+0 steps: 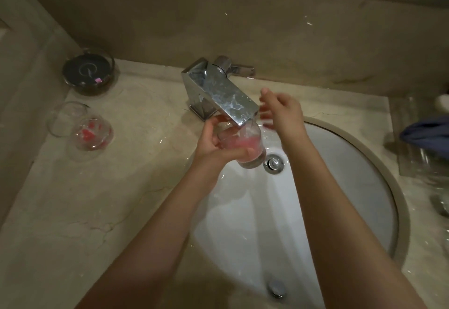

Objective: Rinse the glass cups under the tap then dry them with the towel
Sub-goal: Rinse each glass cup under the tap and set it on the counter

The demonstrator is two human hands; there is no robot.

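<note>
A: In the head view, where is the glass cup (245,144)?

B: Under the spout of the chrome tap (218,92), over the white sink (340,187). The left hand (213,143) grips it, fingers curled round its side, and the cup is tilted with its mouth up toward the spout. There is a pink tint inside it.

A: And the right hand (283,112)?

B: Just to the right of the spout, above and beside the cup's mouth, with fingers spread and holding nothing. The fingertips are blurred, so I cannot tell whether they touch the cup.

A: Any other cups?

B: Two more glass cups (80,131) stand on the surface (97,199) to the left of the sink, touching or nearly so; the nearer one shows red marks. Behind them sits a round dark dish (88,70). At the right edge a blue cloth (427,133) lies over something clear, well apart from both hands.
</note>
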